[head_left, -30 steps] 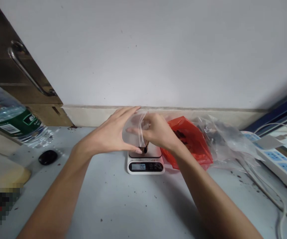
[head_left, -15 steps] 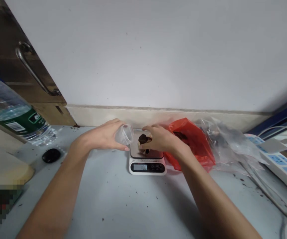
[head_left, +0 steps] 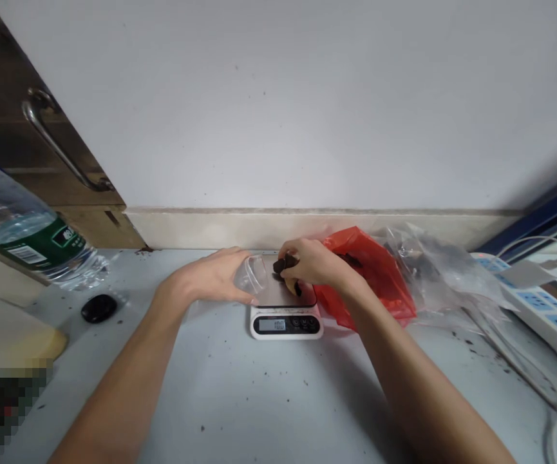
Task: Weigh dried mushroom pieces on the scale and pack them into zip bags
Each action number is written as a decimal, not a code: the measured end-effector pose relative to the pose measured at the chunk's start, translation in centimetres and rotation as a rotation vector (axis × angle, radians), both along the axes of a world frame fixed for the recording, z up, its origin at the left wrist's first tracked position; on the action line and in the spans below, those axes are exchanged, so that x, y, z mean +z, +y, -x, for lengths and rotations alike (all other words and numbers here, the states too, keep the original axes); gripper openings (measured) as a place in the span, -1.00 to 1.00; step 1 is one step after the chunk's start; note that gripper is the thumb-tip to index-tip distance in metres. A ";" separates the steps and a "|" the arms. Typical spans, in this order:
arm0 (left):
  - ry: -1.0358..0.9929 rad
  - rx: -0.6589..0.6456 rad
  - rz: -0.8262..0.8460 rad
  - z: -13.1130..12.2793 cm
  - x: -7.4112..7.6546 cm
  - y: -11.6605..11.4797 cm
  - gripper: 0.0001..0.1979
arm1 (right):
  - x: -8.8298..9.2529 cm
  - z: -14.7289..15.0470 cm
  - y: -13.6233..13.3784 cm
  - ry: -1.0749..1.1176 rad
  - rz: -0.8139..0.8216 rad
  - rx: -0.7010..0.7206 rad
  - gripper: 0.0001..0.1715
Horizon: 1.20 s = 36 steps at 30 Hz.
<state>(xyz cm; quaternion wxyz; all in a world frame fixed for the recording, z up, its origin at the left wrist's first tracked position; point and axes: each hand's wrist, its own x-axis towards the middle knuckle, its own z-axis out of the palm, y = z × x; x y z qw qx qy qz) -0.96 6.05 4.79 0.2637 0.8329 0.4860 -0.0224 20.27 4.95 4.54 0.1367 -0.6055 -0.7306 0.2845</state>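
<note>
My left hand (head_left: 215,276) is wrapped round a clear plastic cup (head_left: 253,276), which lies tipped with its mouth toward the right, at the left edge of a white digital scale (head_left: 285,327). The scale's display reads about 10.0. Over the weighing plate (head_left: 274,298), my right hand (head_left: 313,261) pinches dark brown pieces (head_left: 286,263) that look like dried chunks. Below them a pale piece with a dark end (head_left: 293,287) shows near the fingers; whether it is held or resting on the plate is unclear.
Right of the scale sits an open red plastic bag (head_left: 384,293) with dark contents, then a clear plastic bag (head_left: 437,277) and a power strip (head_left: 543,316) with cables. At left are a large water bottle (head_left: 37,238) and a black oval object (head_left: 98,309). Dark crumbs dot the table.
My right hand has closed round the dark pieces and lifted them slightly from the plate. The cup in my left hand has shifted a little right and down.
</note>
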 end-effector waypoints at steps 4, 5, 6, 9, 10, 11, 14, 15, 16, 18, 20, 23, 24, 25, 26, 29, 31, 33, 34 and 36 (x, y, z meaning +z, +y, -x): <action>-0.013 0.047 0.018 -0.2 0.1 -0.2 -0.27 | 0.4 -0.4 -0.1 0.130 -0.012 0.016 -0.73; -0.021 0.056 0.024 -0.2 0.2 -0.2 -0.27 | 0.5 -0.5 -0.1 0.167 -0.025 0.029 -0.72; -0.034 0.061 0.027 -0.3 0.2 -0.3 -0.26 | 0.6 -0.5 -0.2 0.202 -0.047 0.037 -0.71; -0.112 0.050 0.024 -0.5 0.5 -0.4 -0.29 | 0.8 -0.3 -0.3 0.323 -0.119 0.039 -0.77; -0.141 0.047 0.023 -0.5 0.5 -0.4 -0.30 | 0.9 -0.1 -0.4 0.369 -0.141 0.032 -0.81; -0.166 0.049 0.021 -0.5 0.6 -0.4 -0.31 | 0.9 0.2 -0.4 0.409 -0.173 0.023 -0.84; -0.213 0.055 0.021 -0.5 0.7 -0.4 -0.31 | 0.8 0.9 -0.4 0.445 -0.360 -0.015 -0.84; -0.229 0.046 0.024 -0.5 0.8 -0.4 -0.32 | 0.7 1.2 -0.3 0.442 -0.432 -0.027 -0.83; -0.250 0.025 0.028 -0.5 0.8 -0.4 -0.35 | 0.5 1.3 -0.2 0.446 -0.490 -0.031 -0.83; -0.299 -0.037 0.037 -0.4 0.9 -0.4 -0.45 | 0.1 1.5 0.0 0.482 -0.571 -0.028 -0.84; -0.347 -0.091 0.030 -0.4 1.0 -0.4 -0.52 | -0.3 1.6 0.2 0.529 -0.633 -0.026 -0.86; -0.385 -0.073 -0.003 -0.4 1.3 -0.5 -0.53 | -0.6 1.6 0.3 0.575 -0.678 0.013 -0.89; -0.390 -0.048 -0.013 -0.4 1.4 -0.6 -0.52 | -0.6 1.6 0.2 0.583 -0.678 0.040 -0.91; -0.396 -0.021 -0.024 -0.4 1.5 -0.6 -0.51 | -0.6 1.6 0.2 0.584 -0.669 0.071 -0.92; -0.403 0.004 -0.035 -0.3 1.5 -0.6 -0.50 | -0.5 1.5 0.1 0.581 -0.653 0.102 -0.94; -0.411 0.065 -0.068 0.0 1.5 -0.4 -0.39 | -0.1 1.0 -0.1 0.542 -0.559 0.189 -0.96; -0.393 0.096 -0.072 0.2 1.4 -0.3 -0.32 | 0.3 0.7 -0.2 0.518 -0.478 0.256 -0.90; -0.390 0.087 -0.064 0.2 1.2 -0.3 -0.31 | 0.6 0.5 -0.3 0.509 -0.411 0.310 -0.82; -0.395 0.072 -0.053 0.1 1.2 -0.3 -0.31 | 0.7 0.4 -0.4 0.510 -0.390 0.323 -0.77; -0.397 0.060 -0.037 -0.1 1.1 -0.4 -0.29 | 0.7 0.4 -0.5 0.527 -0.369 0.313 -0.72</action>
